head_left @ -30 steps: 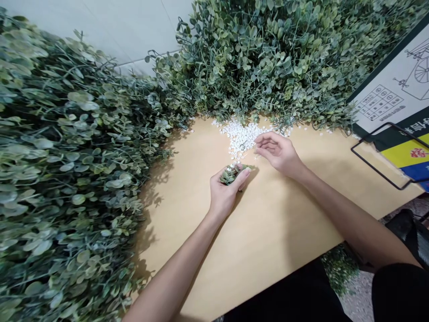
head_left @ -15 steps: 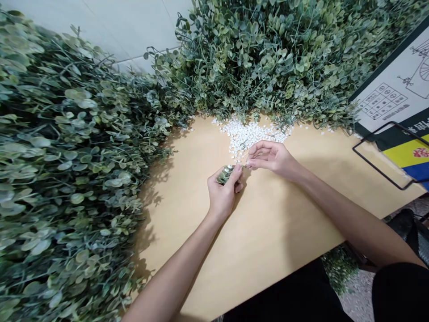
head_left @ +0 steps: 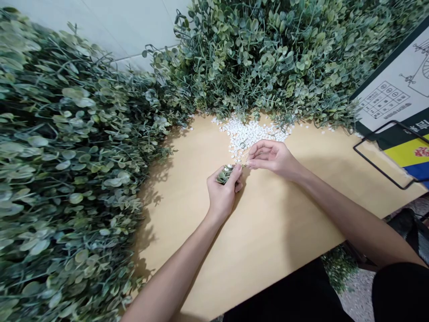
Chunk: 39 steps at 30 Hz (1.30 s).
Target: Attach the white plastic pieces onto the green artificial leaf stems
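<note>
Snugly, the left hand (head_left: 222,192) curls around a leafy sprig (head_left: 221,176) over the table (head_left: 261,223). The right hand (head_left: 274,157) has its thumb and finger close together by the sprig, but I cannot tell if they pinch anything. Little white pieces (head_left: 248,131) lie nearby.

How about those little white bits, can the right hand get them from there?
Probably yes: the white bits lie just beyond the right hand, and nothing seems to block the way, though it is also close to the green sprig in the left hand.

Hands (head_left: 220,194) with a leafy sprig (head_left: 222,176)
</note>
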### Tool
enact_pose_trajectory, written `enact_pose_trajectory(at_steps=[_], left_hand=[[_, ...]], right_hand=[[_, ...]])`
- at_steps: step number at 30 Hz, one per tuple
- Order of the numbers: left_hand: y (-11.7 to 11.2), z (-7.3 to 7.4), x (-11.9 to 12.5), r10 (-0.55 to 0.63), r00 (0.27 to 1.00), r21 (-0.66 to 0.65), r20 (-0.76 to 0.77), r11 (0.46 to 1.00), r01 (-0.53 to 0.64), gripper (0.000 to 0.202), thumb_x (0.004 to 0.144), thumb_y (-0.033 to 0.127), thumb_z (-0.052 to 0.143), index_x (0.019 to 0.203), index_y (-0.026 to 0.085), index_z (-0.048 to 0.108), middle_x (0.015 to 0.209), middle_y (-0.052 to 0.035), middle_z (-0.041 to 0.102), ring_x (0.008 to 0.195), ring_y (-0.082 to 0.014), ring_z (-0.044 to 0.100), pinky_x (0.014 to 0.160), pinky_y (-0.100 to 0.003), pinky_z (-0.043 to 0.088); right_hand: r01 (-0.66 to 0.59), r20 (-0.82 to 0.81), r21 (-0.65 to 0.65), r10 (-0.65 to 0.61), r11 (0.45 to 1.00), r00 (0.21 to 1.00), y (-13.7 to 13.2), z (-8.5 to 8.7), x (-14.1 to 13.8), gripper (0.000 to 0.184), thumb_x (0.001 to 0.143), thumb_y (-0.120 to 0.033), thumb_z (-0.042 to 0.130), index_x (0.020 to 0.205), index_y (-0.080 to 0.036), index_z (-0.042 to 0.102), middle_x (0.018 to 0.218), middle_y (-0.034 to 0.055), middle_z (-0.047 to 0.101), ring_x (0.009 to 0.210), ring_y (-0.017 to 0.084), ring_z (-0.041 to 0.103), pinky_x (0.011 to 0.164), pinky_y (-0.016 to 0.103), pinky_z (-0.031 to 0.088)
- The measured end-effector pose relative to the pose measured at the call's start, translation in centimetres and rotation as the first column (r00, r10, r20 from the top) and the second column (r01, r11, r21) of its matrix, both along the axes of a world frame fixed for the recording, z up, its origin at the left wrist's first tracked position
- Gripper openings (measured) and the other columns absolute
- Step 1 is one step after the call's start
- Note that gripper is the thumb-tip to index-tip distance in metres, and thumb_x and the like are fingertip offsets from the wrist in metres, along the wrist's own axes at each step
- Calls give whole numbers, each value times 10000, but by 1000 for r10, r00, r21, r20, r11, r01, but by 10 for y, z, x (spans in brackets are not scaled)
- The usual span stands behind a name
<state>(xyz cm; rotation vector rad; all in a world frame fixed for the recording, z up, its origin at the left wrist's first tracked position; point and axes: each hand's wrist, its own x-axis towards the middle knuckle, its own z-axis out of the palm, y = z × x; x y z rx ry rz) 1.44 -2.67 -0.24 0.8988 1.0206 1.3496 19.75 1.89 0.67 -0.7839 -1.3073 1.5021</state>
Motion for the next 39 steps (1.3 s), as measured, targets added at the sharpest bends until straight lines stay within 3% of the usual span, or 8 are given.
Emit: enact_pose_trajectory(at_steps=[26,34,39], left_hand=[[0,-3,-1,12,1000,13,-13,1000,-12,360,776,374,896,698,144,630,636,18,510,551,-66,429,459,-205,320],[1,-2,0,-3,1000,32,-14,999,3,322,774,402,897,778,148,699,681,7,544,569,-70,450,468,-202,366],[2,-1,0,13,1000,7,14,1000,-13,381,764,442,898,719,150,658,662,9,537,552,-70,460,458,-199,363]], right_hand=[[29,-7,-9,-29,1000,1000,-3,2,-5,411,642,-314,975,916,-178,701,884,21,755,810,152,719,770,303,637],[91,-11,30,-91,995,996,-6,5,-8,411,634,-348,983,883,-184,701,879,25,759,826,161,719,837,330,629],[97,-26,83,-95,992,995,-11,4,-13,373,684,-365,960,885,-193,696,885,27,754,833,162,719,856,340,630]])
